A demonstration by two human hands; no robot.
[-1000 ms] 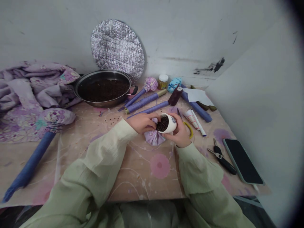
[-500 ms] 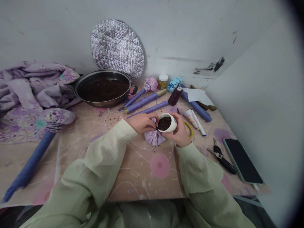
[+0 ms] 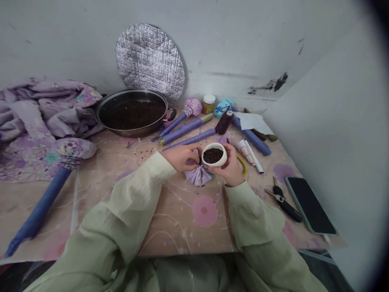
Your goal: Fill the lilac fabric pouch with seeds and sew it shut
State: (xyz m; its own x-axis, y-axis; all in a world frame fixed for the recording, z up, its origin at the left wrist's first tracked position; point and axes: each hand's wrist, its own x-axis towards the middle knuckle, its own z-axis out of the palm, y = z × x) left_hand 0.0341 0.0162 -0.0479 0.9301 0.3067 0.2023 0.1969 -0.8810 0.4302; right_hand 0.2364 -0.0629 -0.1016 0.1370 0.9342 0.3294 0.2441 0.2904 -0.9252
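Observation:
My right hand (image 3: 231, 167) holds a small white ceramic cup (image 3: 219, 160) of dark seeds by its side and base. The cup stands nearly level, directly over a gathered lilac floral fabric pouch (image 3: 198, 175). My left hand (image 3: 183, 158) grips the pouch at its gathered neck, and the cup's rim is close to those fingers. The pouch's opening is hidden by the cup and my fingers. A few loose seeds (image 3: 148, 152) lie on the patterned table (image 3: 182, 227) to the left of my hands.
A black pan of dark seeds (image 3: 105, 121) stands at the back, before a quilted foil disc (image 3: 150, 61). Purple-wrapped rods (image 3: 182, 132), a dark thread spool (image 3: 224, 123) and lilac cloth (image 3: 36, 121) lie around. A phone (image 3: 310, 205) lies at the right.
The cup has turned from tilted toward the pouch to nearly level, with its seeds settled inside. My left hand still grips the pouch.

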